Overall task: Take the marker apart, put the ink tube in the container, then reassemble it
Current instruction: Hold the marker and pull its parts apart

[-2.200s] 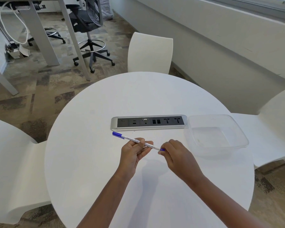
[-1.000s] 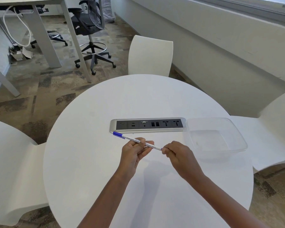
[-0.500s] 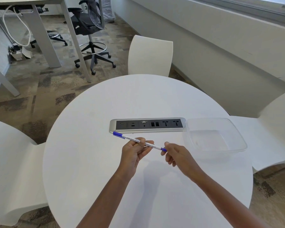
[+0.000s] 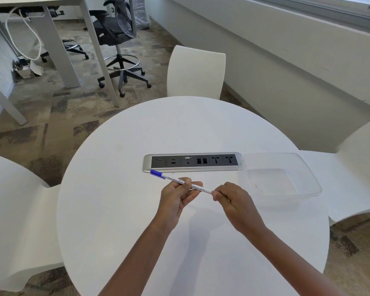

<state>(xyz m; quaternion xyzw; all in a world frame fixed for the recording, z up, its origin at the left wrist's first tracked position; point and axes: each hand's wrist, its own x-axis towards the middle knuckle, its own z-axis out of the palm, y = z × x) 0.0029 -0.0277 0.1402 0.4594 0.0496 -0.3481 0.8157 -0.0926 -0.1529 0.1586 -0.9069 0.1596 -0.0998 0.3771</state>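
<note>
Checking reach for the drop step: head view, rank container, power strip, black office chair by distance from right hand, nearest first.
From the right hand:
1. Container, clear, just to its right on the table.
2. Power strip, set into the table ahead.
3. Black office chair, far back left on the floor.

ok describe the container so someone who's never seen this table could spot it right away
On the round white table, find the silver and black socket strip set into its middle. The container sits touching the strip's right end: a clear, empty, shallow plastic tub with rounded corners, the only see-through thing on the table.
</note>
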